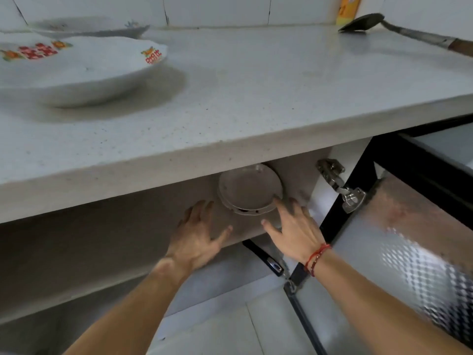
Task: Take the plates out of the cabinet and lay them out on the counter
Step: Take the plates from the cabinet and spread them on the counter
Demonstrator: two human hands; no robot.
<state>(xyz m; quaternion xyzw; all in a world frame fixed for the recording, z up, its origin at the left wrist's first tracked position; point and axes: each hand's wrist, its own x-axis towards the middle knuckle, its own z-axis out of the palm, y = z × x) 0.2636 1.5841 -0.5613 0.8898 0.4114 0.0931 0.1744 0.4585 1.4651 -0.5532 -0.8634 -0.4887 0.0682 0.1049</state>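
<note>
Fingers (202, 210) on left hand (194, 239) and right hand (294, 229) are spreading wide, empty. They are flanking stacked round white plates (249, 190) for lifting.

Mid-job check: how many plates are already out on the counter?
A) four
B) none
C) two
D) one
C: two are on the left of the counter, the red-patterned plate in front and a second plate behind it. The cabinet plates are not yet lifted.
</note>
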